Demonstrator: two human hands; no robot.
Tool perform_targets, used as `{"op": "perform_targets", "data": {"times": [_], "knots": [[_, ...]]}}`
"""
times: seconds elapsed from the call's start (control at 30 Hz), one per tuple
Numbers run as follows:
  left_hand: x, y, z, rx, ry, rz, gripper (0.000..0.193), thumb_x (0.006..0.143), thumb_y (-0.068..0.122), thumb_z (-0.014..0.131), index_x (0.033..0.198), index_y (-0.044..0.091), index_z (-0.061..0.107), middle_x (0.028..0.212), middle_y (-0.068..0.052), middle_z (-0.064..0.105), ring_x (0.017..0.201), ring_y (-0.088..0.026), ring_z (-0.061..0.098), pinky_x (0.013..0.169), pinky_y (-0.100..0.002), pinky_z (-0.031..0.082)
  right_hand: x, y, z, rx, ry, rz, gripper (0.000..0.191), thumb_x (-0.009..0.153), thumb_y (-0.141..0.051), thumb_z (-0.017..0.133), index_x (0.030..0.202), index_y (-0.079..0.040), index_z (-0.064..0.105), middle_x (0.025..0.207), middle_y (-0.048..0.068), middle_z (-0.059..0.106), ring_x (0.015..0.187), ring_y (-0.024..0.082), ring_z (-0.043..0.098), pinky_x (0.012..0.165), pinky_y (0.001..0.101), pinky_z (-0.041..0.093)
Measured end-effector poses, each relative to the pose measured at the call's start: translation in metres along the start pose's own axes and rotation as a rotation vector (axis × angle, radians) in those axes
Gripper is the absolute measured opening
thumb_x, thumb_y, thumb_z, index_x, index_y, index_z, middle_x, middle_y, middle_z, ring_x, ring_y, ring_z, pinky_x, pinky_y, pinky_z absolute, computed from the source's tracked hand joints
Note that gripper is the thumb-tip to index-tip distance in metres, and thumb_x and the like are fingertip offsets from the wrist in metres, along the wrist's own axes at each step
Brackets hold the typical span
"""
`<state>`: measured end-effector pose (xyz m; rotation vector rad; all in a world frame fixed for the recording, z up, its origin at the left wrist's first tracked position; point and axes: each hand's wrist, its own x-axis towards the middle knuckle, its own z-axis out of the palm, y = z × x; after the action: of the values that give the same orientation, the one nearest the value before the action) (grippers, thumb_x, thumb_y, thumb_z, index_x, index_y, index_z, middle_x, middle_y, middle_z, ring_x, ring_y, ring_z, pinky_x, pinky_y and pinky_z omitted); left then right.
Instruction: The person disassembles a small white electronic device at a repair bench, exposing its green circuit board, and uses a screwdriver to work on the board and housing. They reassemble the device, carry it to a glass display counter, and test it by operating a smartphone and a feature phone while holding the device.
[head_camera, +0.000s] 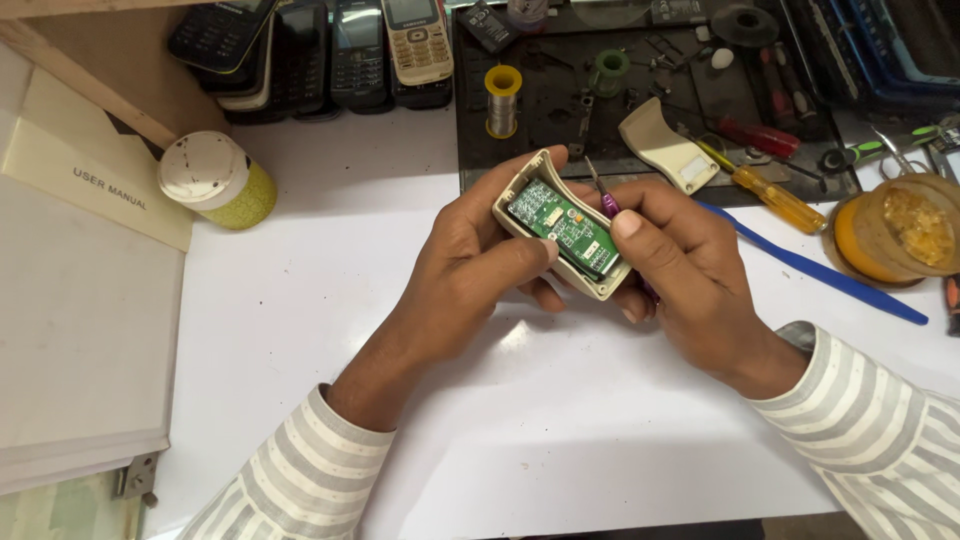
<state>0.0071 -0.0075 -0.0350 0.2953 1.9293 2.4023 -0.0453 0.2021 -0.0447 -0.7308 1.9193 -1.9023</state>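
My left hand (470, 275) grips a small beige plastic device case (527, 185) that lies open, showing a green circuit board (562, 226) inside. My right hand (680, 270) supports the case's right end and also pinches a thin purple-handled screwdriver (606, 201), whose metal tip points up just above the board. Both hands hover over the white table (300, 300) near its middle. The case's separate beige cover (662, 145) rests on the black mat behind my hands.
A black work mat (560, 110) holds a solder spool (502, 98), red and yellow screwdrivers and small parts. Several old mobile phones (330, 50) lie at the back. A blue pry tool (815, 272), an amber jar (895, 235), a capped container (215, 180) and a manual booklet (90, 180) lie around.
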Motion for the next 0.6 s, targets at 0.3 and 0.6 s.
{"op": "perform_targets", "data": {"times": [0.3, 0.6], "knots": [[-0.0044, -0.0002, -0.0010, 0.047, 0.031, 0.009, 0.070, 0.089, 0.012, 0.056, 0.156, -0.001, 0.040, 0.129, -0.016, 0.067, 0.098, -0.020, 0.073, 0.068, -0.030, 0.065, -0.0027, -0.0009, 0.0062, 0.005, 0.027, 0.012, 0.035, 0.108, -0.030, 0.045, 0.118, -0.001, 0.062, 0.079, 0.002, 0.063, 0.054, 0.004, 0.048, 0.046, 0.0197, 0.038], [-0.0071, -0.0038, -0.0061, 0.086, 0.074, 0.074, 0.063, 0.099, 0.035, 0.062, 0.152, 0.004, 0.049, 0.115, -0.008, 0.069, 0.094, -0.012, 0.068, 0.068, -0.026, 0.062, -0.0009, 0.0048, 0.0090, 0.009, 0.054, 0.026, 0.034, 0.107, -0.029, 0.043, 0.117, -0.002, 0.061, 0.075, 0.002, 0.062, 0.053, 0.005, 0.049, 0.046, 0.0203, 0.038]]}}
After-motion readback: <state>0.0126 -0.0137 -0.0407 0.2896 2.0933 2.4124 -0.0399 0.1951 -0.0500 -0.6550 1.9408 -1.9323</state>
